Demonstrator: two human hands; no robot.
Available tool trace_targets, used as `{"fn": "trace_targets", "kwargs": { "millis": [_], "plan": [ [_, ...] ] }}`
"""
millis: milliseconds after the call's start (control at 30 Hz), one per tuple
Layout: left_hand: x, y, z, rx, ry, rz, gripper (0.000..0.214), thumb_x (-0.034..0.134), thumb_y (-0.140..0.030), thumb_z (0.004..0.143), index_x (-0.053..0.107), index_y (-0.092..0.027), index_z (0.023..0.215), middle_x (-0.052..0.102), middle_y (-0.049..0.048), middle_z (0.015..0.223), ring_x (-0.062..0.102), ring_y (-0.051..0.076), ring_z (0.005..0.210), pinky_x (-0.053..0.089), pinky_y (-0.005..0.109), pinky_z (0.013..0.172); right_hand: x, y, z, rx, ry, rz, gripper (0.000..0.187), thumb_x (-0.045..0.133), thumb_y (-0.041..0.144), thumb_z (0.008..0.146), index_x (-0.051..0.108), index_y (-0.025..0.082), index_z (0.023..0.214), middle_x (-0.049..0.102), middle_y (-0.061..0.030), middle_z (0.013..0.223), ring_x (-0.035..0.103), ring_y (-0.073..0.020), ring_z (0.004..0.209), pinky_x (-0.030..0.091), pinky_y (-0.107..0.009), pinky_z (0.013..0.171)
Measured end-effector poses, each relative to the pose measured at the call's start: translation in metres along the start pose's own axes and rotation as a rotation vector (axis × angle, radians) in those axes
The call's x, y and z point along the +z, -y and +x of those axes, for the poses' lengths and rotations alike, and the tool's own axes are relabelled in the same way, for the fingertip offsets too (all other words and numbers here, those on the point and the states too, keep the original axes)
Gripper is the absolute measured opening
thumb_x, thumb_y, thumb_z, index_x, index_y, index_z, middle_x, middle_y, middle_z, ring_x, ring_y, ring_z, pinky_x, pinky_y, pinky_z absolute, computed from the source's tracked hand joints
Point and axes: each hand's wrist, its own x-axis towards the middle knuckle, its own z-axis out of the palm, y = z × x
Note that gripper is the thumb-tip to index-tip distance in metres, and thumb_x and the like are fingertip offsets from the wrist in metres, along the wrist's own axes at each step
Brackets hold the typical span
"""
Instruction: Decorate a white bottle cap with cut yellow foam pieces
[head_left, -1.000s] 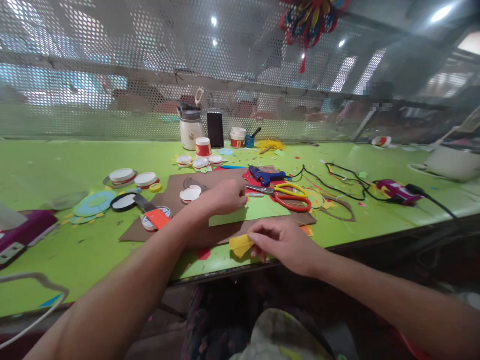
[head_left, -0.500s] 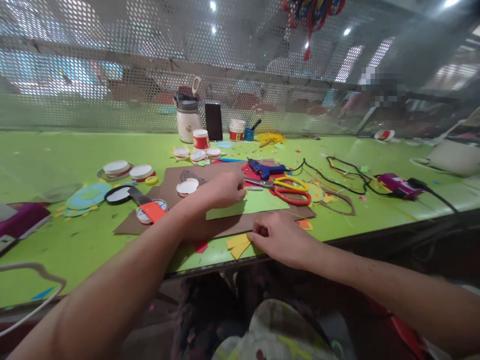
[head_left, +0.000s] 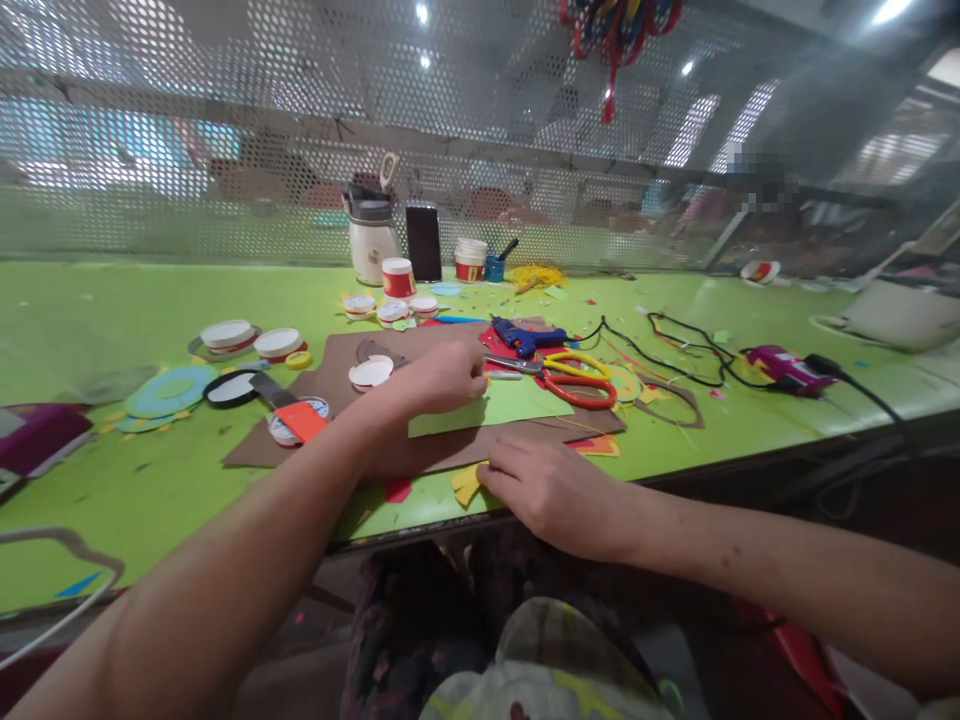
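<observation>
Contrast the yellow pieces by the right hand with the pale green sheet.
The yellow pieces are small; the pale green sheet is much larger. The yellow pieces touch the right hand near the edge of the green table; the pale green sheet lies on brown cardboard. Both look thin.

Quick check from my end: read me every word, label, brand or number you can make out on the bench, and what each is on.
None can be read.
Front red-and-white tub: yellowish marking, too blurred.
Stacked tubs: marking on the red part, too small.
Cream jug: small brownish mark, unclear.
Purple block on the right: pale patches, too blurred.
Yellow paper at the right hand: no lettering visible.
</observation>
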Motion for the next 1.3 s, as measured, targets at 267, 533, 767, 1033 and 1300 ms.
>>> {"fn": "trace_targets", "kwargs": {
  "millis": [267, 533, 767, 1033, 1300],
  "plan": [
    [0.001, -0.001, -0.001, -0.005, -0.009, 0.005, 0.026, 0.049, -0.027, 0.078, 0.071, -0.015, 0.072, 0.069, 0.0068, 0.064, 0.049, 0.016, 0.052, 0.028, 0.028, 0.05, 0.001, 0.009, 0.008, 0.007, 0.008, -0.141, 0.024, 0.041, 0.003, 0.089, 0.061, 0.012, 0.079, 0.061, -0.0126, 0.079, 0.055, -0.0248, 0.068, 0.037, -0.033, 0.053],
    [0.001, -0.002, -0.001, -0.016, -0.021, -0.007, 0.023, 0.051, -0.025, 0.075, 0.071, -0.014, 0.072, 0.069, 0.0078, 0.066, 0.049, 0.017, 0.054, 0.029, 0.028, 0.05, -0.009, 0.011, 0.03, 0.062, 0.128, -0.243, 0.017, 0.044, 0.003, 0.086, 0.059, 0.011, 0.085, 0.061, -0.0117, 0.079, 0.059, -0.0258, 0.07, 0.038, -0.033, 0.05],
    [-0.002, -0.003, 0.0, -0.036, -0.027, -0.086, 0.016, 0.053, -0.023, 0.074, 0.064, -0.017, 0.063, 0.069, 0.008, 0.064, 0.055, 0.019, 0.058, 0.031, 0.029, 0.052, 0.0, -0.004, 0.021, 0.067, 0.042, -0.214, 0.012, 0.05, 0.012, 0.092, 0.058, 0.015, 0.084, 0.06, -0.0067, 0.074, 0.056, -0.0213, 0.062, 0.029, -0.031, 0.047],
    [-0.003, 0.003, 0.001, -0.095, 0.094, -0.451, 0.027, 0.055, -0.035, 0.081, 0.051, -0.02, 0.059, 0.071, 0.005, 0.06, 0.066, 0.018, 0.057, 0.046, 0.025, 0.052, 0.016, -0.024, -0.001, -0.049, -0.19, -0.108, 0.026, 0.046, 0.023, 0.097, 0.059, 0.015, 0.076, 0.054, -0.005, 0.075, 0.047, -0.0184, 0.072, 0.031, -0.031, 0.058],
    [-0.014, -0.004, -0.006, -0.109, 0.196, -0.84, 0.027, 0.055, -0.043, 0.085, 0.049, -0.02, 0.072, 0.068, 0.002, 0.056, 0.061, 0.014, 0.046, 0.047, 0.025, 0.047, -0.012, -0.047, 0.004, 0.216, -0.379, 0.274, 0.021, 0.054, 0.024, 0.092, 0.063, 0.014, 0.077, 0.058, -0.0047, 0.077, 0.051, -0.0149, 0.073, 0.039, -0.027, 0.065]
  ]
}}
